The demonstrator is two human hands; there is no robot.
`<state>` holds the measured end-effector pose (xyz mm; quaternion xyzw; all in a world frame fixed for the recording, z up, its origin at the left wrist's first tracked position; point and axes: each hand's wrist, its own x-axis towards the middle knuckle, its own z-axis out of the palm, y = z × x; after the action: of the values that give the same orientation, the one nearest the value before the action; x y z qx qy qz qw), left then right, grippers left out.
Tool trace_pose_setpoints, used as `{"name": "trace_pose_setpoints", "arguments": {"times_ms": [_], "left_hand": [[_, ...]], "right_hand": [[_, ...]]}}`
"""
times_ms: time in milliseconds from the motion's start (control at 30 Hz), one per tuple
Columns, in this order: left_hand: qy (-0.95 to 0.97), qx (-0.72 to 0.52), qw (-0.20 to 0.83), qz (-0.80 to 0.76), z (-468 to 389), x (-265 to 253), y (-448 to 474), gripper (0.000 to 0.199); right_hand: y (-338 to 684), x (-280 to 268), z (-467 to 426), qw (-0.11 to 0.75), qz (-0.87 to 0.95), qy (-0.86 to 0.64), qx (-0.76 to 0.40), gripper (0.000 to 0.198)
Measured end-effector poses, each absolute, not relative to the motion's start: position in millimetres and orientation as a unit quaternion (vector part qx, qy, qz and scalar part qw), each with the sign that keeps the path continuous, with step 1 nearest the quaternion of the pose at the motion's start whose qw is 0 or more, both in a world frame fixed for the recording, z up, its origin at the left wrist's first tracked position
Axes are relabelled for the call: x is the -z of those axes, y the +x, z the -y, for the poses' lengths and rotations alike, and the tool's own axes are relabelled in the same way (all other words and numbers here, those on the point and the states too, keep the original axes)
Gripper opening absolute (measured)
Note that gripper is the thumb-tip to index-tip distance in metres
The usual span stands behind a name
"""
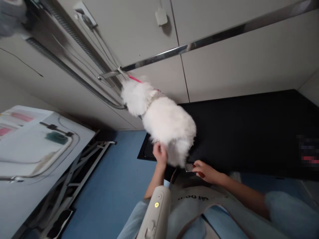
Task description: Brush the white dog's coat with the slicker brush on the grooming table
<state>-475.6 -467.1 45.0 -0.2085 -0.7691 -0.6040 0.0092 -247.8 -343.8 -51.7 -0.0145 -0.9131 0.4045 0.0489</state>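
Note:
A fluffy white dog (169,119) stands on a black grooming table (236,132), its rear toward me and its head toward the wall. A pink lead (135,78) runs from its neck to a metal bar. My left hand (160,153) is closed against the fur at the dog's rear left side; the fingertips are partly lost in the coat. In my right hand (205,172) is a slicker brush (189,167) with a reddish handle. Its flat head is at the fur low on the dog's hindquarters.
A pale device with a lit yellow button (157,204) juts up before my body. Along the wall runs a metal rail (159,56). A grey hose (74,74) hangs at upper left, near a plugged socket (86,16). Another white-topped table (32,149) stands on the left.

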Motion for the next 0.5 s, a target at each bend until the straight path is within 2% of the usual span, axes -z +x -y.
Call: {"name": "trace_pose_setpoints", "arguments": {"times_ms": [100, 200, 300, 400, 500], "left_hand": [[-0.347, 0.549, -0.125, 0.75, 427.9, -9.6, -438.7, 0.019], [-0.323, 0.549, -0.192, 0.747, 352.6, 7.3, -422.7, 0.027], [-0.231, 0.601, -0.23, 0.73, 283.9, -3.6, -432.5, 0.022], [-0.212, 0.624, -0.233, 0.715, 258.1, -21.2, -448.8, 0.017], [-0.19, 0.643, -0.238, 0.702, 283.0, -27.8, -461.4, 0.016]], "right_hand": [[-226.4, 60.9, 322.5, 0.114, 0.874, -0.188, -0.433, 0.03], [-216.7, 65.4, 306.0, 0.169, 0.801, -0.279, -0.503, 0.036], [-202.0, 69.3, 307.5, 0.18, 0.755, -0.319, -0.544, 0.039], [-179.8, 66.1, 314.7, 0.183, 0.797, -0.337, -0.467, 0.032], [-167.8, 52.5, 311.3, 0.242, 0.84, -0.322, -0.363, 0.028]]}}
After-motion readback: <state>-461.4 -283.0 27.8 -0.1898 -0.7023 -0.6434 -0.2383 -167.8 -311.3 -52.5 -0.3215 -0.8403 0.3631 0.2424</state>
